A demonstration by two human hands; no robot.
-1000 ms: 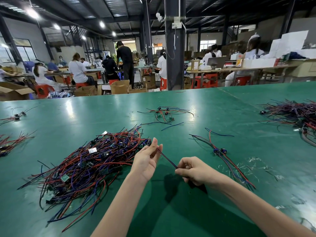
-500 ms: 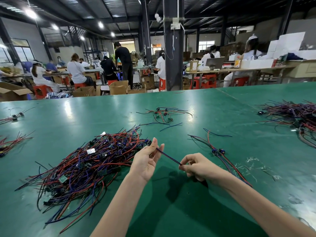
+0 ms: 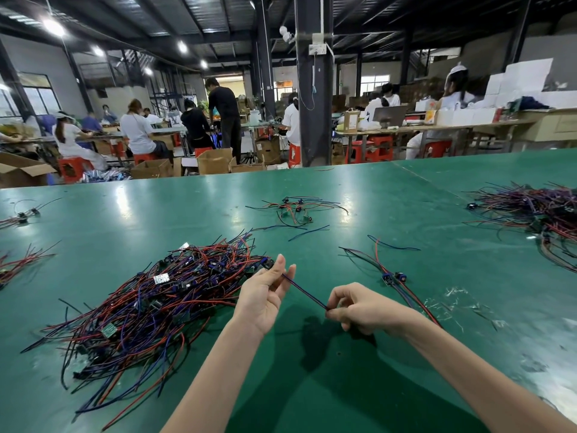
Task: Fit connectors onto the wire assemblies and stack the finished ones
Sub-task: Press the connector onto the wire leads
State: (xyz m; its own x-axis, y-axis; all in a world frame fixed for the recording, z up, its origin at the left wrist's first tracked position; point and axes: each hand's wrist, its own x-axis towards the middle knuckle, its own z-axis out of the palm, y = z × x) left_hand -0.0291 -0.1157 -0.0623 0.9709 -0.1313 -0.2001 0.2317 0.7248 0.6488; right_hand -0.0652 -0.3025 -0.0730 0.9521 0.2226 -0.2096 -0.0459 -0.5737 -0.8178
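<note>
Two small wire bunches lie at the far left edge of the green table. Next comes the big tangled pile of red and blue wire assemblies with dark connectors among them. My left hand, just beside the pile's right edge, pinches one end of a red-and-blue wire pair. It runs straight, slanting down to my right hand, whose curled fingers pinch the other end above the table. Further right lie a few finished assemblies, then another heap at the far right.

Left hand and right hand pinch one wire.
</note>
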